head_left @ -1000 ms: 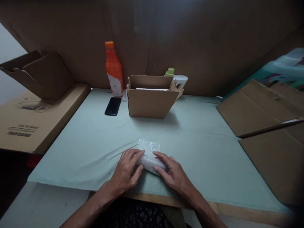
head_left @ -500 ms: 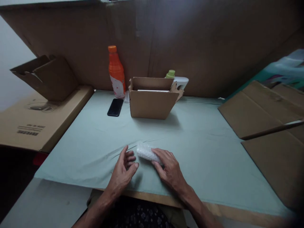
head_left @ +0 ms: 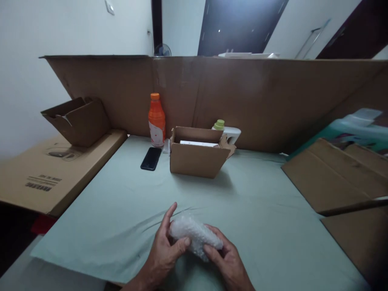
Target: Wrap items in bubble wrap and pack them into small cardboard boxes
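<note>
A roll of bubble wrap is held between my two hands just above the cloth near the front of the table; whether anything lies inside it I cannot tell. My left hand grips its left end, thumb on the near side and index finger pointing up. On the right end, my right hand is closed with the thumb pressed on the front and the fingers behind. Beyond my hands stands an open cardboard box with a white flat item showing inside.
Behind stand an orange bottle and a white bottle with a green cap. A black phone lies left of the box. Cardboard boxes flank the green cloth at left and right. A cardboard wall closes the back.
My left hand has come to the bubble wrap and taken its left end. The wrap is turned and lifted toward me. The camera view has tilted up, showing the room behind.
</note>
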A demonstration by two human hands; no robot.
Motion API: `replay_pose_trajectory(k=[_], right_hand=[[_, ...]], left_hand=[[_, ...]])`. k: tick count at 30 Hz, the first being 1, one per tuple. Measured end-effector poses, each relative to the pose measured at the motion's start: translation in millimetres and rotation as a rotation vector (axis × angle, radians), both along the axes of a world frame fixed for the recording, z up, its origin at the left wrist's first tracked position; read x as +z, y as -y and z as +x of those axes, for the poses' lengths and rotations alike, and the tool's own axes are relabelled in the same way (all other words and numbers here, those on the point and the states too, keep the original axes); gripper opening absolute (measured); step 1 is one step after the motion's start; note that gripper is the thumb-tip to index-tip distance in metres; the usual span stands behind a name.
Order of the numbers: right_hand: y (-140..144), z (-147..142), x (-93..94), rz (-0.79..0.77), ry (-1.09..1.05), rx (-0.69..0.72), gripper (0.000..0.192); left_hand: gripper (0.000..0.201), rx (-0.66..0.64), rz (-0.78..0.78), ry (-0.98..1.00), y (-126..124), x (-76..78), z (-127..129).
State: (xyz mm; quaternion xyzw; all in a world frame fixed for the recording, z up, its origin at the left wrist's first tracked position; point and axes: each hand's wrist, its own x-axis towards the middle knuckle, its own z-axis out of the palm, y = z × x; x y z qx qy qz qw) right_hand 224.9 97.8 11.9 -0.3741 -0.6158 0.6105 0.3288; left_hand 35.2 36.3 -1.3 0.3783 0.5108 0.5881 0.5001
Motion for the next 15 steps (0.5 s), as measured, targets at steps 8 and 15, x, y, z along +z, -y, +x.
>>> replay_pose_trajectory(k=[8,15], right_hand=[[-49.0,49.8,35.3,0.033,0.098,-0.286,0.043],[-94.1,67.6,78.0,0.426,0.254,-0.402,0.041]], left_hand=[[0.063,0.317,0.429,-1.057,-144.0,92.3,-81.0],[0.017,0.178,0.254,-0.782,-189.2,98.0,-97.5]])
